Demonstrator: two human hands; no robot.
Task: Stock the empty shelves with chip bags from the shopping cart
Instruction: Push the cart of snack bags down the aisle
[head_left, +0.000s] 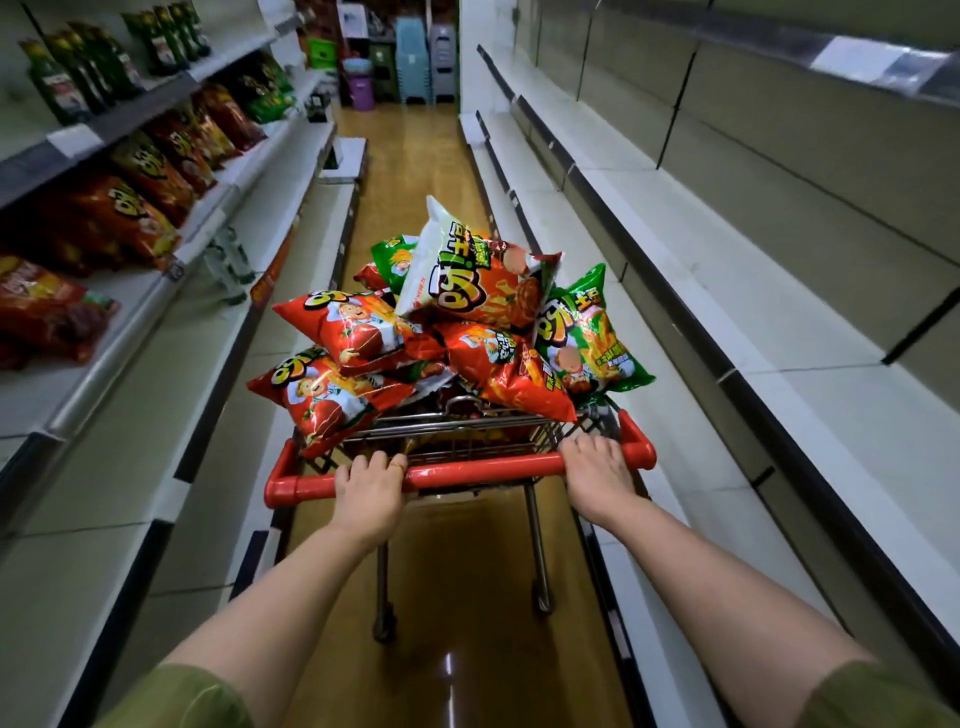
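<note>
We stand in a narrow aisle with a glossy brown floor (415, 156). The left shelves (244, 171) carry rows of red and green bags, with green bottles (78, 73) on the board above and a few clear bottles (228, 260) lower down. At the far end, stacked plastic stools (415, 57) and a purple bin (362, 91) close the aisle. The right shelves (675, 234) show white boards with dark edge strips and run close beside the cart (467, 431).

The cart stands on the floor between the two rows. The chip bags (467, 322) are heaped above its wire rim. They are puffy and mostly red, two are green, and a bag with a white back is tipped up on top. Each bears bold letters and a cartoon child. One red bag hangs over the rim's near left corner.

Our left grip (369, 483) curls round the red handle (467, 475) near its left end, a ring on one finger. Our right grip (597, 475) curls round it near the right end.
</note>
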